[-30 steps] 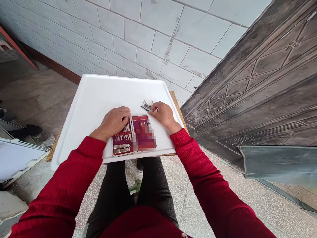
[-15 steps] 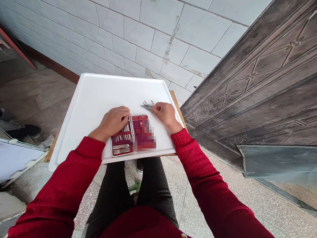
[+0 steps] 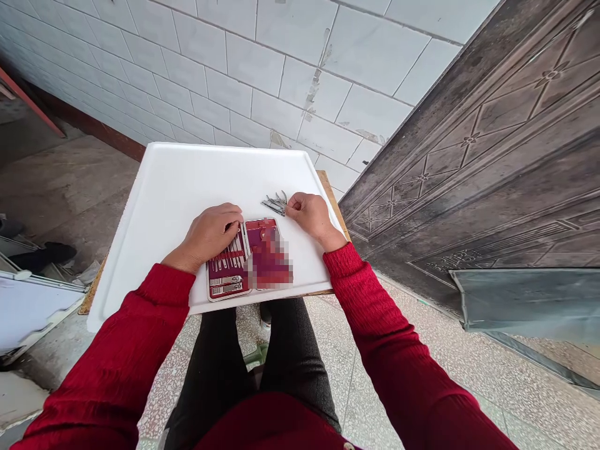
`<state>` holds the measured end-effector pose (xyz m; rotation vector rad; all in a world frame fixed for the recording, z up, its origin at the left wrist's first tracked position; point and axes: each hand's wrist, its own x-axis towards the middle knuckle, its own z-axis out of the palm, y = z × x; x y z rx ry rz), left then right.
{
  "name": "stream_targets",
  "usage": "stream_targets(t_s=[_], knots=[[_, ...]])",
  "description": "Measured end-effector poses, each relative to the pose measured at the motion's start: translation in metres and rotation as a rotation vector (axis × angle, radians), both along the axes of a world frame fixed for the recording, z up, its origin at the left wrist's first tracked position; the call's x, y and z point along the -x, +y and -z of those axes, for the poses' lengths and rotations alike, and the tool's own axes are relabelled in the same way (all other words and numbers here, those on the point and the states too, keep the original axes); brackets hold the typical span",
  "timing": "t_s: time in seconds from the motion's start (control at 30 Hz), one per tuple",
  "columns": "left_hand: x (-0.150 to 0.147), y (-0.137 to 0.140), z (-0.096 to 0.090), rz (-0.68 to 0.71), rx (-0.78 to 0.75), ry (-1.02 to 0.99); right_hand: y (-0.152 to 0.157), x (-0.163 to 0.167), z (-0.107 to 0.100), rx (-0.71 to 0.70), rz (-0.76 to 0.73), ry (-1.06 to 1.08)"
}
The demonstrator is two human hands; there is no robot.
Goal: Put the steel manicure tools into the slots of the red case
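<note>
A manicure case [image 3: 229,289] lies unfolded on a white foam board [image 3: 187,172], its red inside facing up. Slim metal tools [image 3: 229,259] sit under a strap in its left half, with nail clippers [image 3: 225,285] below them. My left hand [image 3: 210,231] is closed at the top edge of this half, thumb and fingers bent around it and covering the tool tops. Beyond the case, a small cluster of metal tools with nipper-like curved handles [image 3: 275,202] rests on the board. My right hand [image 3: 312,217] pinches at the cluster's right end; what is between its fingertips is hidden.
Part of the case's right half is blurred out. The board rests on a wooden surface [image 3: 324,182] against a white tiled wall [image 3: 262,75]. A dark patterned panel [image 3: 450,162] stands on the right. My legs [image 3: 295,356] are below the board's near edge.
The metal tools by my right hand have turned slightly and look more spread apart. Both hands keep nearly the same place; the view has shifted a little.
</note>
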<state>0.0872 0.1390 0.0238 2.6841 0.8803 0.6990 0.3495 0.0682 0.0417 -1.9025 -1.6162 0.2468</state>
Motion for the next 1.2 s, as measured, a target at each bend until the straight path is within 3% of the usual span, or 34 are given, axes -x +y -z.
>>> stream_targets(t_s=[0.27, 0.43, 0.6, 0.8, 1.1, 1.2], knots=[[-0.0004, 0.0003, 0.0011, -0.008, 0.012, -0.020, 0.0005, -0.0062, 0.0005, -0.143, 0.148, -0.091], [-0.0001, 0.0017, 0.0038, -0.011, 0.025, -0.022, 0.0027, -0.0074, 0.0007, -0.097, 0.225, -0.249], [0.0004, 0.0025, 0.0058, -0.017, 0.029, -0.024, 0.0013, -0.0053, -0.0030, 0.057, 0.212, -0.427], [0.0003, 0.0026, 0.0045, -0.019, 0.026, -0.014, -0.0016, -0.0052, -0.0075, 0.166, 0.169, -0.460], [-0.0004, 0.0029, 0.0049, -0.021, 0.031, -0.025, -0.0017, -0.0077, -0.0025, 0.160, 0.078, -0.380], [0.0002, 0.0037, 0.0058, -0.013, 0.026, -0.035, -0.0019, -0.0075, -0.0021, 0.100, 0.097, -0.340]])
